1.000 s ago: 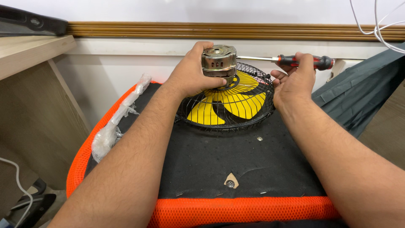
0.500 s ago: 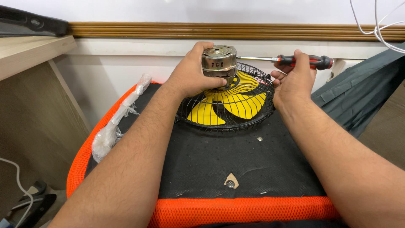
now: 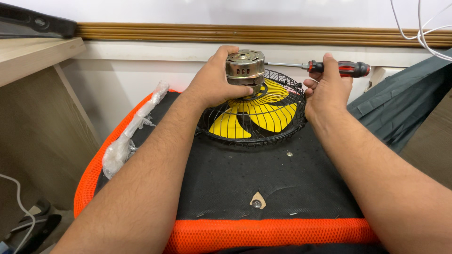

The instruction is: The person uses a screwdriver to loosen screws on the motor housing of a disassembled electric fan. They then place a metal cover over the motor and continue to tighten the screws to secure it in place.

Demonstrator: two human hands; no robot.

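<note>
The left hand (image 3: pixel 214 87) grips the metal motor (image 3: pixel 245 68) atop the black wire fan guard (image 3: pixel 254 113), which lies on the orange-rimmed black seat (image 3: pixel 226 169); the right hand (image 3: pixel 327 91) is closed around the red-and-black screwdriver (image 3: pixel 336 68). The screwdriver's long axis runs level, tip pointing left at the motor; a slip off the screw could likely jab the left fingers, or the loose small screw (image 3: pixel 289 154) could roll away.

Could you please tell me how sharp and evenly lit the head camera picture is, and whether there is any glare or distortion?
Head view: soft, even light with no hard shadows; the fan motor shows mild highlights on its metal, no blown glare; the left hand, right hand and screwdriver are sharp, without motion blur; wide-angle stretch enlarges the forearms near the bottom edge.
</note>
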